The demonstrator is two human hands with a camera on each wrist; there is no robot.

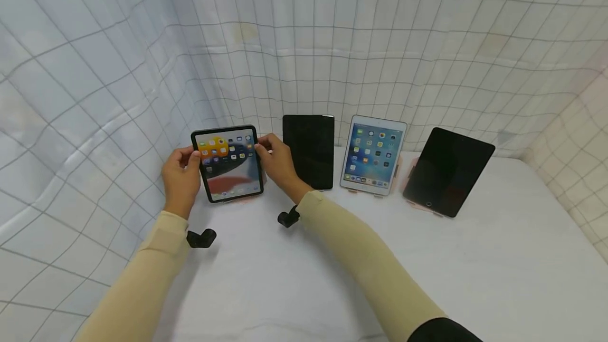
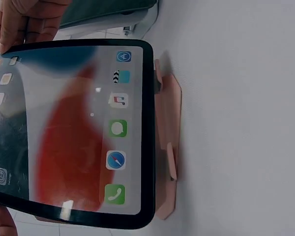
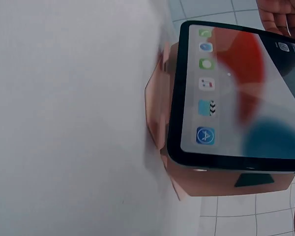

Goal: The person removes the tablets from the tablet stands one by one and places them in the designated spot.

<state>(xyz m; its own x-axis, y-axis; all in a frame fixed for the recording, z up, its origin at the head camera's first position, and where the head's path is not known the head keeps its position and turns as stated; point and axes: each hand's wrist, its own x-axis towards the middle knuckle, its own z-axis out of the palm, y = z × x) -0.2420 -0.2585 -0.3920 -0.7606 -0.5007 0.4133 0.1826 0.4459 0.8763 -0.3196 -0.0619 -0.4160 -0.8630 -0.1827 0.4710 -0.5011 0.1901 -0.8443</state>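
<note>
A tablet [image 1: 230, 165] in a black frame, its screen lit with app icons, is upright and tilted back at the left end of a row. My left hand [image 1: 182, 181] pinches its left edge, thumb at the front rim. On the opposite edge, my right hand [image 1: 280, 165] grips it the same way. Behind and below the tablet is a pink stand [image 2: 169, 113] with small front hooks; in the left wrist view the tablet's lower edge is right by these hooks. The right wrist view shows the stand's folded side [image 3: 211, 183] under the tablet.
Just right of my right hand stands a dark-screened tablet [image 1: 311, 146]. Farther right are a white tablet [image 1: 373, 154] with a lit screen and a black tablet [image 1: 448, 170], both leaning on pink stands. White grid-patterned cloth [image 1: 370, 41] hangs behind and to the sides.
</note>
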